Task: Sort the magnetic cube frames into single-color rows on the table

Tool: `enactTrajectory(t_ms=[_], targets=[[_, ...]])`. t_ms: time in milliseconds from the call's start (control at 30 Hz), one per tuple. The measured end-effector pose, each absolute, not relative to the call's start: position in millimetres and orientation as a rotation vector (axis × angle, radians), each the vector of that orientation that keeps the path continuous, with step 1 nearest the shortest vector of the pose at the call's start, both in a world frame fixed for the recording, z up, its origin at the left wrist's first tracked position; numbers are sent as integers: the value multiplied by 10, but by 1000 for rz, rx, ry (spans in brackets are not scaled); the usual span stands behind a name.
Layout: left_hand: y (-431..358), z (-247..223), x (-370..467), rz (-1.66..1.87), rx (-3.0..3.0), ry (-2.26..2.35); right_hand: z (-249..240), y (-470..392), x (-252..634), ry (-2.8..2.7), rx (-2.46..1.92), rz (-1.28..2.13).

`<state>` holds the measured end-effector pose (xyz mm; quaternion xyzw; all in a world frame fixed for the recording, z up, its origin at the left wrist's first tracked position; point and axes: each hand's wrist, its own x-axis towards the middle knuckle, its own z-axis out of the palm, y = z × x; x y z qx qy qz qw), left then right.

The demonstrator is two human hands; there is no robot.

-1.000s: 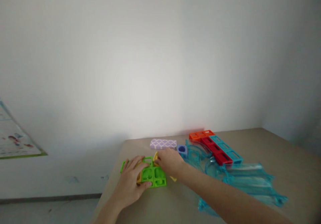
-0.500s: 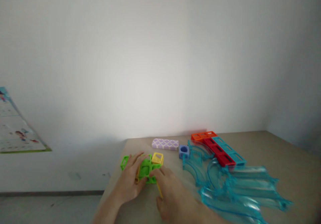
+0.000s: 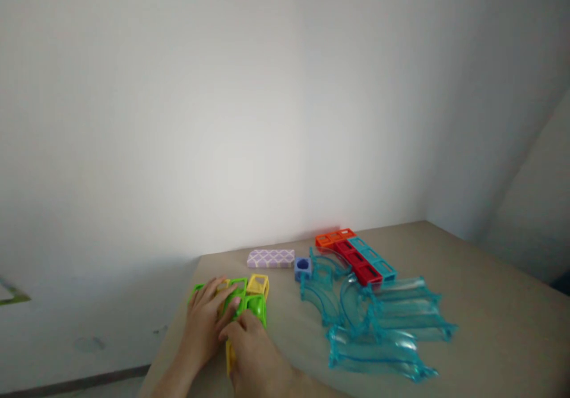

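On the left part of the table, several green open-frame cube blocks (image 3: 255,306) are grouped, with a yellow cube block (image 3: 258,284) at their back right. My left hand (image 3: 201,322) holds the green group from the left, its fingers over the top, partly hiding a yellow piece. Close beside it, my right hand (image 3: 256,347) grips another yellow block (image 3: 230,356) at the near side of the group. That block is mostly hidden by my fingers; I cannot tell whether it touches the green ones.
A lilac patterned bar (image 3: 271,259) and a blue cube with a round hole (image 3: 303,267) lie behind. To the right are clear teal track pieces (image 3: 378,350), red blocks (image 3: 357,261), orange blocks (image 3: 335,239) and light-blue blocks (image 3: 371,258). A wall (image 3: 249,119) rises behind the table.
The view has turned right, so everything appears farther left. My right hand has drawn closer to my left hand and still holds the yellow block, now at the group's near side.
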<state>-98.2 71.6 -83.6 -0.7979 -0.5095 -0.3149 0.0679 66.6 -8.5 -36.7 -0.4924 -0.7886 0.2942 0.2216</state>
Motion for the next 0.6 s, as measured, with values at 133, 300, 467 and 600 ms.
enactTrajectory(t_ms=[133,300,467,600], targets=[[713,-884,-1013,-1000,-2430,-1563,-250,-50,792,-2230,-1362,499],[599,-843,-1017,-746,-2560,-1508,160,225,1683,-1991,-1731,115],[633,-858,-936,-756,-2487,-1509,294,607,2896,-1714,-2181,114],[711,-877,-865,-783,-2472,-1496,104,728,3407,-1808,-2229,327]])
